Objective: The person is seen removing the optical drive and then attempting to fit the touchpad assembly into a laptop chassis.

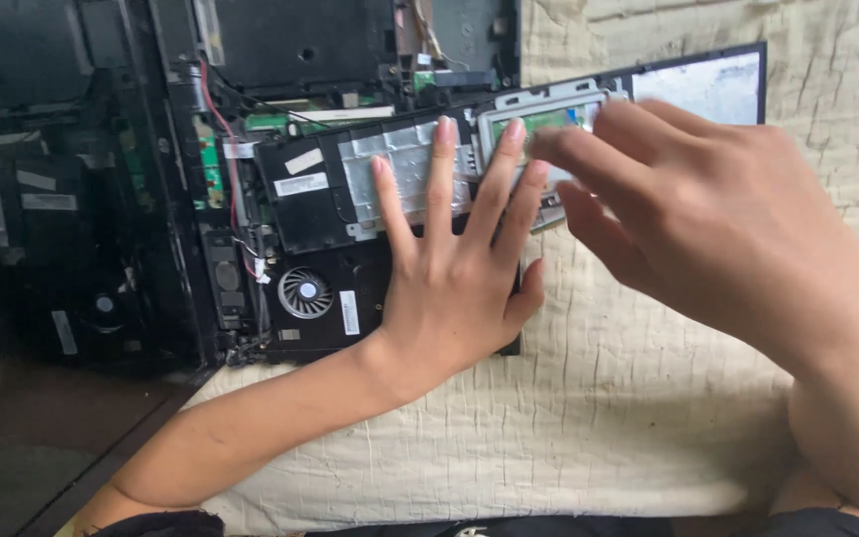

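Note:
An opened black laptop base (295,204) lies on a cream quilted cloth, its inner parts showing. My left hand (454,283) rests flat on it with fingers spread, fingertips on a silver foil-covered plate (405,164). My right hand (708,224) hovers close to the camera at the right, blurred, fingers curled over a grey metal frame (539,109) with a green board inside. It holds nothing that I can see. A round cooling fan (304,292) sits left of my left wrist.
A red wire (221,119) and a small green circuit strip (213,164) run along the base's left edge. The dark laptop screen (47,249) lies open at the left. A black-framed panel (713,85) lies at the upper right on the cloth (599,418).

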